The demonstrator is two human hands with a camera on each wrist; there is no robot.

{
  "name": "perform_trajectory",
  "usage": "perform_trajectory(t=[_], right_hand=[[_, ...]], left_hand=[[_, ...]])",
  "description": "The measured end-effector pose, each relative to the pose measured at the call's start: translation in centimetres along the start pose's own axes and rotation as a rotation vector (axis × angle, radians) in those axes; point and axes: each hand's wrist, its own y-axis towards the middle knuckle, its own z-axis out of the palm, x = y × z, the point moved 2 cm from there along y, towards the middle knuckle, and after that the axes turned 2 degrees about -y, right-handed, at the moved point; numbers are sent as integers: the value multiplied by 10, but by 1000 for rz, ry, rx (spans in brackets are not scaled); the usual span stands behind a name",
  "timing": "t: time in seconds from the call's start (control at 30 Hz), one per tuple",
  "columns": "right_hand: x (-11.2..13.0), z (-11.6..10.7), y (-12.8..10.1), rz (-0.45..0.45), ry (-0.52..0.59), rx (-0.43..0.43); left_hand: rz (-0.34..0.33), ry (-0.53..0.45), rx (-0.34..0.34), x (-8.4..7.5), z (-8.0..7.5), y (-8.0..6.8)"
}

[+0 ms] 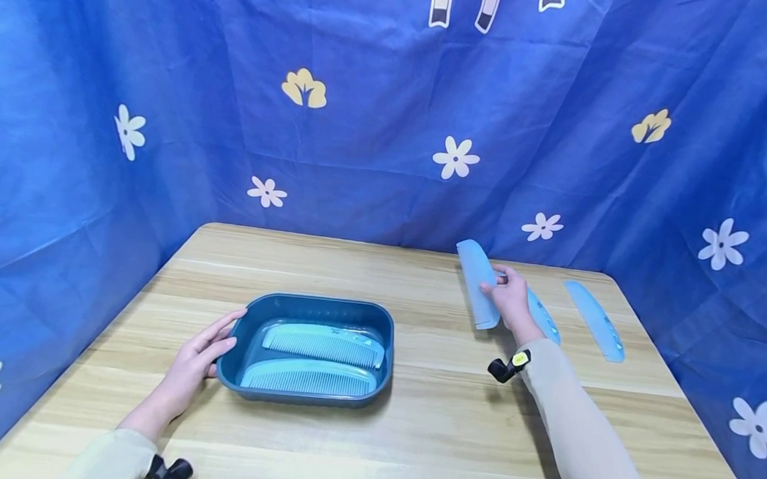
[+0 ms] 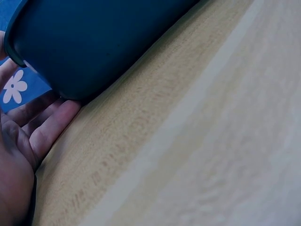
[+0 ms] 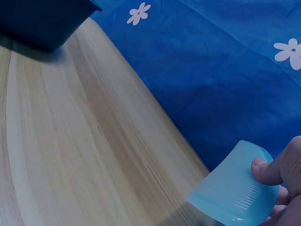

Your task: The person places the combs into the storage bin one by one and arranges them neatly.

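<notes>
pinched between thumb and fingers of the right hand [image 1: 510,297], a light blue comb [image 1: 478,280] stood lifted off the wooden table [image 1: 425,418], tilted up over its far right part. the left hand [image 1: 198,356] lay with straight, relaxed fingers against the left wall of the dark blue tray [image 1: 252,312], touching it rather than grasping it. two combs [image 1: 320,360] already lay side by side in that tray. another comb [image 1: 595,320] rested on the table near the right edge, and one more [image 1: 543,317] showed partly behind the right hand.

it looked to me like the carrying step of gathering combs into the tray: one picked up, not yet brought across. the next move, i'd judge, called for swinging the held comb leftward over the tray and lowering it flat beside the two, while the left hand steadied the tray.

no brand, label or readable writing showed on the combs or tray; the blue backdrop [image 1: 390,123] bore only printed flowers.
</notes>
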Motion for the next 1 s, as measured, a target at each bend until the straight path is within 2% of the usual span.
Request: perform_trajectory(t=[0.33, 0.57, 0.87, 1.0], right_hand=[[15, 2, -12, -32, 24, -9], [25, 6, -22, -79, 24, 18], [37, 12, -34, -126, 85, 70], [41, 15, -40, -148, 148, 101]], left_hand=[[17, -14, -1, 1, 1, 0], [1, -4, -4, 1, 1, -1], [12, -13, -5, 3, 2, -1], [16, -20, -5, 3, 2, -1]])
